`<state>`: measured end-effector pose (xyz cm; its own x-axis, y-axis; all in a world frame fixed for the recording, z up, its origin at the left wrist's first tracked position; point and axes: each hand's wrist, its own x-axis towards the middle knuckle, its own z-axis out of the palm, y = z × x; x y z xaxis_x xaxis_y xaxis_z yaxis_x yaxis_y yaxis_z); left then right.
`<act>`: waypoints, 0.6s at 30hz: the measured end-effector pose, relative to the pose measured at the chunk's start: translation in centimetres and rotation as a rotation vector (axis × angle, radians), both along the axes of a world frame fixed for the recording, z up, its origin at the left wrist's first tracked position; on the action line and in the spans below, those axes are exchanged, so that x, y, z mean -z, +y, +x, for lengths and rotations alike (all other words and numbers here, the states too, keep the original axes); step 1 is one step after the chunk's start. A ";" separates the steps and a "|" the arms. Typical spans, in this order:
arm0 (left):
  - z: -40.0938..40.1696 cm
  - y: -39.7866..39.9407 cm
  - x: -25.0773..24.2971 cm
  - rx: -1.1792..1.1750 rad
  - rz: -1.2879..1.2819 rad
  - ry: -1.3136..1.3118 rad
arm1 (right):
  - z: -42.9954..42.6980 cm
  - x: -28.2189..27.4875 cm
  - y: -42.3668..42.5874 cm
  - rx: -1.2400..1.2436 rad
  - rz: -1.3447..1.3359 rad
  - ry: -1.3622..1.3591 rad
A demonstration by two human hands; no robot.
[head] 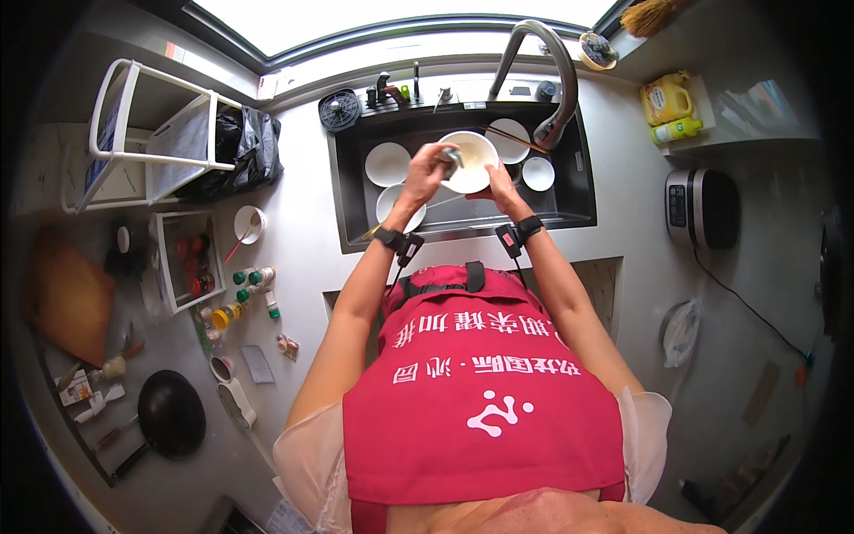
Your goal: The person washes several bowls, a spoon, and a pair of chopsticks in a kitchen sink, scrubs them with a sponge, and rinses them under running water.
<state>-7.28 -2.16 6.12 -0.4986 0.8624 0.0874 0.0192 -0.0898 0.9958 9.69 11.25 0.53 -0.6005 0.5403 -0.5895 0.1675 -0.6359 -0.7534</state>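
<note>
Over the black sink (460, 223), my right hand (502, 187) grips a white bowl (475, 160) by its right side, tilted so its inside faces me. My left hand (427, 173) is closed around a greyish scrubber or cloth (450, 160) at the bowl's left rim. White dishes rest in the sink: a round one (387, 164) at the left, another (393, 203) partly under my left wrist, a plate (510, 137) behind the bowl, and a small bowl (538, 173) at the right. Wooden chopsticks (520, 138) lie across the plate.
A curved faucet (567, 73) arches over the sink's right side. Left on the counter stand a white rack (143, 157) with black plastic bags (257, 150), a white cup (249, 224) and seasoning bottles (257, 284). Yellow bottles (667, 100) and a grey appliance (700, 208) stand right.
</note>
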 end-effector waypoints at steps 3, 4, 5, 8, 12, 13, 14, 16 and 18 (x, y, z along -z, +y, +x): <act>-0.7 -2.0 0.0 -0.179 0.029 -0.063 | 0.1 -1.5 0.3 0.013 0.020 0.019; -0.4 -2.2 0.3 -0.204 0.053 -0.251 | 0.0 -2.0 0.3 0.009 0.025 0.042; -0.1 -2.3 0.6 -0.214 0.007 -0.344 | -0.1 -2.4 0.2 0.015 0.029 0.043; 1.9 -1.8 1.2 -0.210 0.132 -0.559 | -1.0 -3.4 -0.3 -0.020 -0.021 0.026; 0.8 -0.4 0.5 -0.192 0.169 -0.543 | -0.4 -5.2 0.0 -0.127 -0.027 0.034; 0.0 -0.1 0.6 -0.165 0.162 -0.576 | -0.5 -5.7 0.1 -0.135 -0.025 0.036; -0.7 0.3 0.7 -0.138 0.155 -0.608 | -0.4 -6.1 0.3 -0.189 -0.021 0.038; -1.5 1.2 0.1 -0.096 0.133 -0.702 | 0.0 -6.3 0.7 -0.267 -0.027 0.045; -2.5 1.7 0.0 0.011 0.063 -0.841 | -0.3 -7.1 0.6 -0.332 -0.020 0.041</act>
